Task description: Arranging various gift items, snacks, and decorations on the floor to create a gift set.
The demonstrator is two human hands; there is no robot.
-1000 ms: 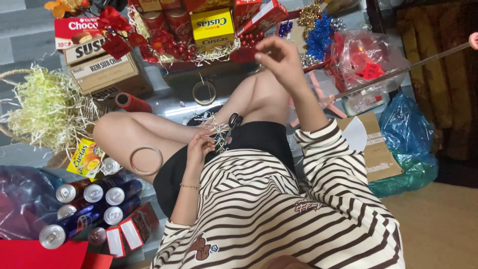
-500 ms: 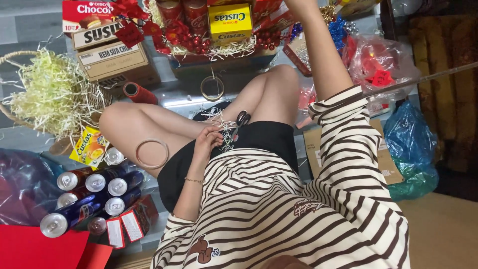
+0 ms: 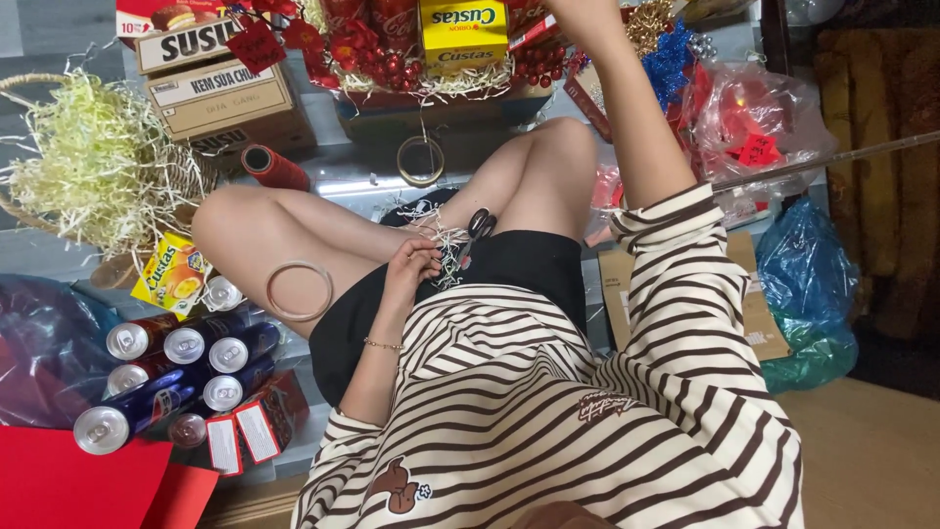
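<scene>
- Left hand (image 3: 413, 266) is resting in the lap, fingers pinching pale shredded paper (image 3: 448, 257) — scissors (image 3: 477, 229) lying just beyond them.
- Right hand (image 3: 586, 12) is reaching up to the part-filled gift basket (image 3: 431, 83) — fingers cut off, grip unclear.

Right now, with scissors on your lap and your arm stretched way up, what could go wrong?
1. The black-handled scissors lie loose on the lap beside the left hand, which holds pale paper shreds; a shift of the legs could tip them off or nick a finger.
2. The right hand reaches up to the yellow cardboard snack box in the gift arrangement; a bump might topple it.
</scene>
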